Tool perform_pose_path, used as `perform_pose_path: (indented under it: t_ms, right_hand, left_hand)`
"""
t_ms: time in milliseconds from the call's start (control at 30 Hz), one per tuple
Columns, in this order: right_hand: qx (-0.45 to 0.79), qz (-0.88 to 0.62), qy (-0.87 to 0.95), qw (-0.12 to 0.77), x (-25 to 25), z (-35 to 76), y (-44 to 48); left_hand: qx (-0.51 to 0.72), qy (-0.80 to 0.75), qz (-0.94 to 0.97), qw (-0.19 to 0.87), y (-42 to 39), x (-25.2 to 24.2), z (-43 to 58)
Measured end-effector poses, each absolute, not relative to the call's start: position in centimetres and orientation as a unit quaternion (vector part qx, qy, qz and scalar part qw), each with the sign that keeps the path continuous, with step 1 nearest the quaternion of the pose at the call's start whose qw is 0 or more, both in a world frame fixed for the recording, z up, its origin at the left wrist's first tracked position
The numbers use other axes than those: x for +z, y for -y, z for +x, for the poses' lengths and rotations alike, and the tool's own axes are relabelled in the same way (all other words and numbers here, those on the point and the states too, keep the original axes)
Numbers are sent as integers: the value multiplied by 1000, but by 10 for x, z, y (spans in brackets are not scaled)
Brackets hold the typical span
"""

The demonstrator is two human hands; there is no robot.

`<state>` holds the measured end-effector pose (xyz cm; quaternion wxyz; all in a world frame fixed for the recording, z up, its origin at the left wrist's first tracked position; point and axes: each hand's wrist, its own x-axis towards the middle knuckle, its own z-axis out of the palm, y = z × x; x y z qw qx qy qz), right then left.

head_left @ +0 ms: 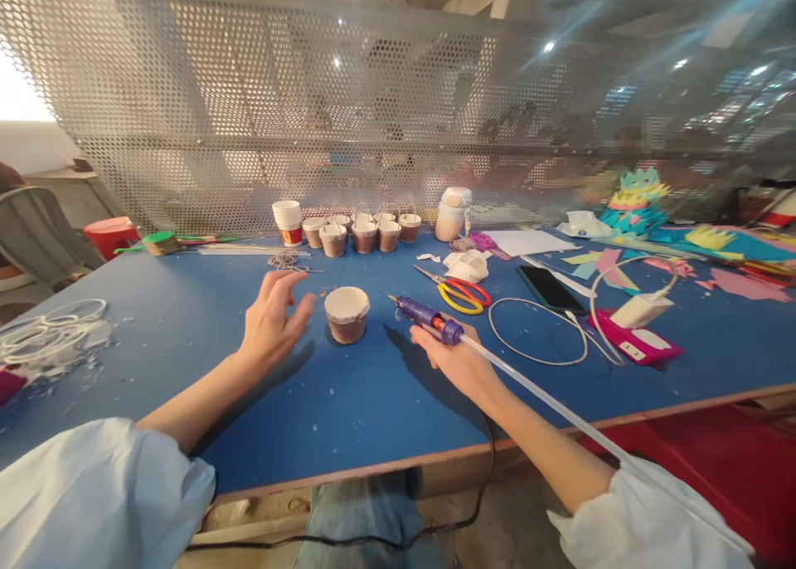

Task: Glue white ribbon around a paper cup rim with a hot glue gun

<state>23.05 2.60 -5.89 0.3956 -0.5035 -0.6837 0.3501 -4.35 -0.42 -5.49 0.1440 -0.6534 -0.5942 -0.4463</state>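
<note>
Glue gun (429,316), purple, is resting in the grip of the right hand (453,355), whose fingers are wrapping around its handle; its nozzle is pointing leftward, apart from the cup. Glue stick (541,391), long and translucent, is extending from the gun's rear over the right forearm. Cup (347,324), small, brown-sided with a pale top, is standing upright on the blue table (279,444), between the two hands. Left hand (274,320), palm facing the cup, is hovering just beside it, fingers curving and thumb spreading away from them.

Scissors (465,294), red-and-yellow-handled, are lying beyond the gun, blades parted. Phone (552,289), dark-screened, is lying to their right. White cable (538,360) is looping near it; power strip (638,341), magenta, is bearing a white charger (643,310). Similar cups (364,237) are standing grouped at the table's far side, with paper cups (287,221) stacking up to their left and a bottle (453,216) standing to their right. White rings (53,330) are lying at the far left. Coloured paper (613,270) is scattering across the right side. Perforated screen (279,96), metal, is rising behind everything.
</note>
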Motion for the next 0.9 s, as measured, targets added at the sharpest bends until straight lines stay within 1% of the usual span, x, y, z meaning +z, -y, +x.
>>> perform_pose_path:
  t_ms: [100,333,500,667,800,900]
  right_hand:
    - [391,-518,664,371,-57,230,-29]
    - [451,-507,633,373,-71,228,-44]
    - [496,-510,586,387,-66,221,-55]
    - [520,-506,554,408,-47,206,-73]
    - [501,-512,554,425,-37,188,-89]
    - [476,-521,572,418,-41,177,-100]
  left_hand:
    - [-417,636,-637,130,-11,-64,-66]
    - [-369,686,-621,89,-26,-75,-90]
    - [-350,679,-645,33,-29,-77,-90]
    - [-333,647,-684,-53,-33,-83,-88]
    - [-324,597,-719,-146,-31,-85,-81]
    - [-327,567,-729,-201,-27,-87,-70]
